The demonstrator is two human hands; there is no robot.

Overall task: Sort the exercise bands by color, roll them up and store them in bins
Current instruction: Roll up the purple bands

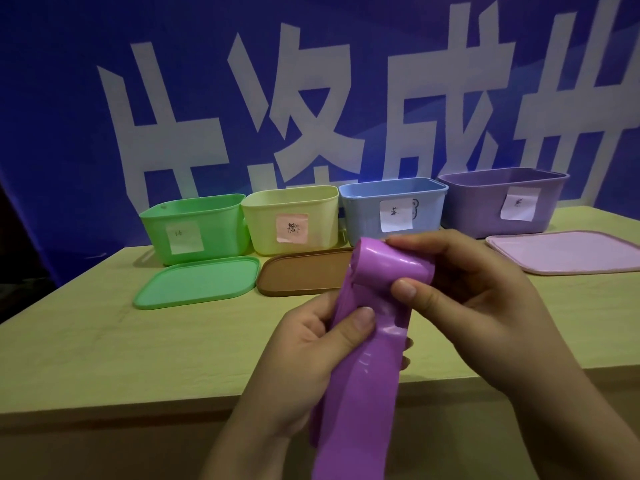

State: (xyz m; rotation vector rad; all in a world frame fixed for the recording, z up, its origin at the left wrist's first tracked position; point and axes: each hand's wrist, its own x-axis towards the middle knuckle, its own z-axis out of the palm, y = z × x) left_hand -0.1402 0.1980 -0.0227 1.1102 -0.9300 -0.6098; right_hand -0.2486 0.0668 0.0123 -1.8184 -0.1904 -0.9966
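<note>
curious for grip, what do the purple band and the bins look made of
Purple band: thin, stretchy rubber or latex by the look, glossy; highlights run along its curl. Bins, such as the green bin: likely moulded plastic, smooth and matte, with rounded corners and rolled rims.

We are looking from head height, forward and down, close over the pale wooden table (pixel 104 341), bins lining twelve o'clock.

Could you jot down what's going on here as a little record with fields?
Held item: shiny purple rubber exercise band, top end partly rolled
Left hand: grips the band's flat stretch
Right hand: pinches the rolled end
Bins: green plastic bin, yellow plastic bin, blue plastic bin, purple plastic bin, all open, paper-labelled
Lids: lying on the pale wooden table
</note>
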